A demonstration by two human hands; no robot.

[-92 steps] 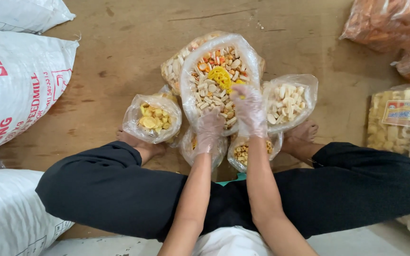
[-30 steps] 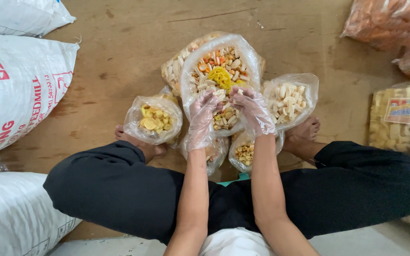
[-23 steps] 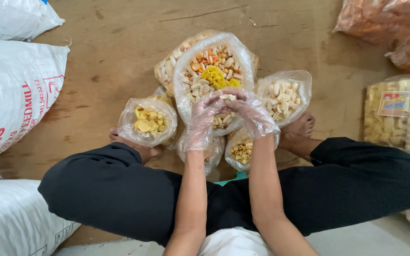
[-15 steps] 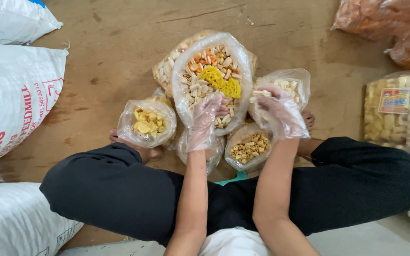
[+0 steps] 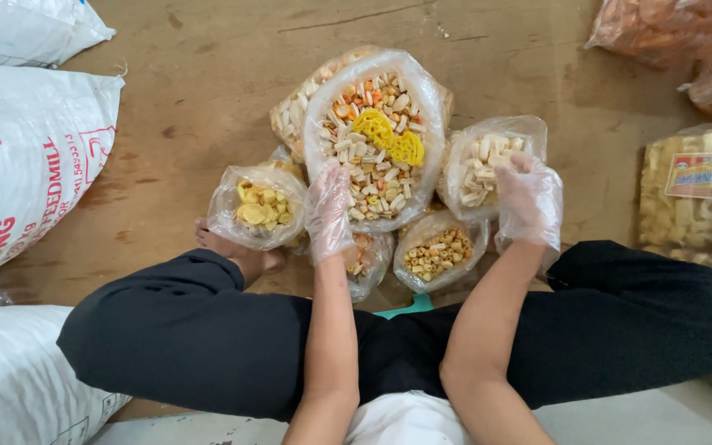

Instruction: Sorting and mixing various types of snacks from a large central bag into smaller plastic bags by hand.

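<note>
I sit cross-legged on a wooden floor with both hands in clear plastic gloves. My left hand (image 5: 330, 210) rests on the near rim of a large open bag of mixed crackers (image 5: 377, 132), white, orange and yellow pieces. My right hand (image 5: 529, 198) reaches into the mouth of a smaller bag of pale stick crackers (image 5: 481, 165) to the right. Its fingers are buried among the pieces. A bag of yellow crackers (image 5: 259, 206) sits at the left, and a bag of small ring crackers (image 5: 437, 251) lies between my hands.
White woven sacks (image 5: 26, 156) lie along the left side, another (image 5: 18, 379) by my left knee. Packed bags of pale crackers (image 5: 694, 189) stand at the right, orange snack bags (image 5: 686, 41) at the top right. My legs in black trousers (image 5: 208, 338) frame the bags.
My right hand left the big mixed bag and moved right into the bag of pale stick crackers. My left hand stayed at the big bag's rim.
</note>
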